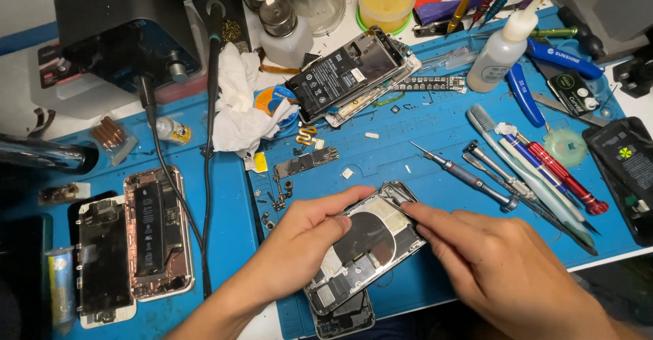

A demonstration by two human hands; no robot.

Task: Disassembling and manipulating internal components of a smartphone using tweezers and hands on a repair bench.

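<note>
From the head camera, your left hand (303, 241) is curled around the left edge of the opened phone housing (367, 245), thumb lying across its dark round coil, tilting it up off the blue surface (435, 156). Your right hand (500, 265) pinches at the housing's upper right edge, fingers closed together; whether they grip a small part or tool there is hard to tell. If the left thumb presses harder, the coil or its thin flex could crease. If the pinch slips, the housing may drop onto the second phone body (343, 316) beneath it, or scatter the loose screws and small parts (279, 193) just beside your wrist.
</note>
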